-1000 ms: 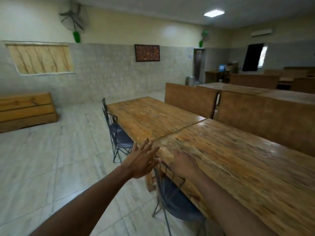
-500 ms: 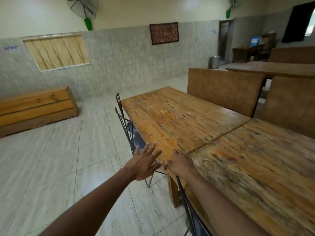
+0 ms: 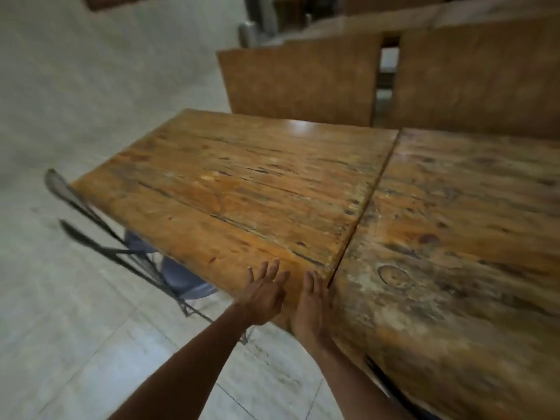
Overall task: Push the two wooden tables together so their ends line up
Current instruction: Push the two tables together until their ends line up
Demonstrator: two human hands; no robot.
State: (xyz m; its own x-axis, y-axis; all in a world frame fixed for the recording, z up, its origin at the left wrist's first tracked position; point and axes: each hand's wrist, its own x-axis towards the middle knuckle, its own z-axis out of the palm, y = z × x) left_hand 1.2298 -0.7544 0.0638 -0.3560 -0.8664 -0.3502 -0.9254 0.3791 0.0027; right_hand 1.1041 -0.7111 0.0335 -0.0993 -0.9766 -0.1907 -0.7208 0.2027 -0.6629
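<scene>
Two worn wooden tables stand end to end with a thin dark seam between them. The left table [image 3: 242, 183] sits slightly further back than the right table [image 3: 454, 253], so their near edges are offset at the seam. My left hand [image 3: 265, 294] is flat with fingers spread against the left table's near edge. My right hand [image 3: 312, 301] is flat too, fingers together, at the left table's near corner beside the seam. Neither hand holds anything.
Two metal-framed chairs with blue seats [image 3: 181, 277] are tucked under the left table's near side. Tall wooden bench backs [image 3: 303, 83] stand behind both tables. Pale tiled floor [image 3: 75, 328] lies to the left and below.
The camera has tilted down and moved closer to the tables. Both hands have come onto the left table's near edge by the seam; my right hand has opened flat.
</scene>
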